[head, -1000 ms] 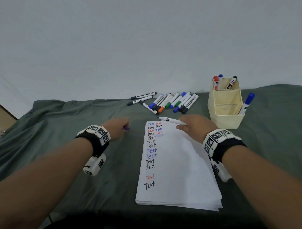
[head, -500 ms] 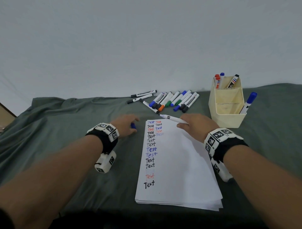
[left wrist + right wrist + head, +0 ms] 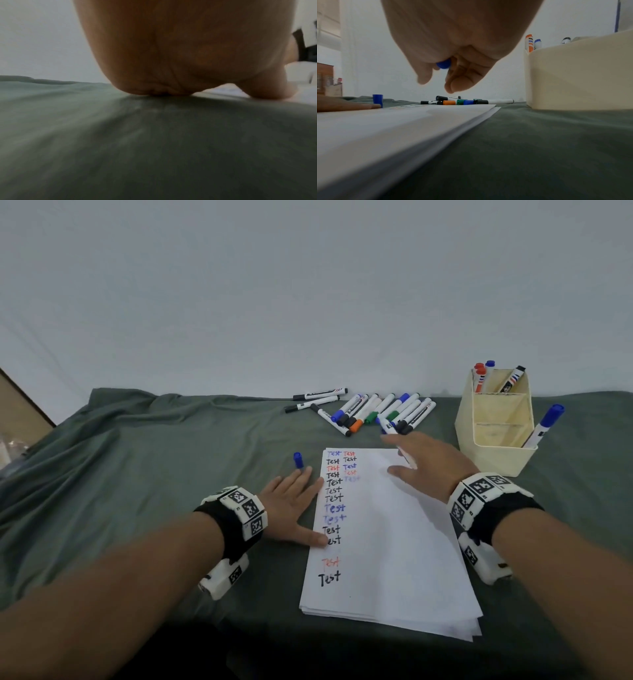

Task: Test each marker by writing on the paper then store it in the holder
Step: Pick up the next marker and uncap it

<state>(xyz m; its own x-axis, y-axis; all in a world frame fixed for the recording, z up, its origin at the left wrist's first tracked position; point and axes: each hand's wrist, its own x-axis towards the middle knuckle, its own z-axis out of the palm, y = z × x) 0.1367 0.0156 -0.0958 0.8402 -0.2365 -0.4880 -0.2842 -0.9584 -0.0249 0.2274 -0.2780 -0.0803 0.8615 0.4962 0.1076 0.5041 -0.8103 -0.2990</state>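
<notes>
Table w/ grey-green cloth carries everything. Paper stack lies between the two hands, "Test" written in two columns down its left side. Cream holder stands just right of the right fingers: red, blue & black-capped markers in its back compartment, one blue-capped marker leaning in the front-right. Left hand lies flat, fingers straight & slightly spread on the cloth at the paper's left edge, thumb tip on the paper; holds nothing. Right hand is over the paper's top right, fingers curled round an uncapped blue marker whose tip end sticks out beyond the fingertips; its blue butt end shows under the palm in the right wrist view. Loose marker pile (black, blue, orange, green caps) lies just beyond the right fingertips. Blue cap stands upright on the cloth, just past the left fingertips, apart from them.
</notes>
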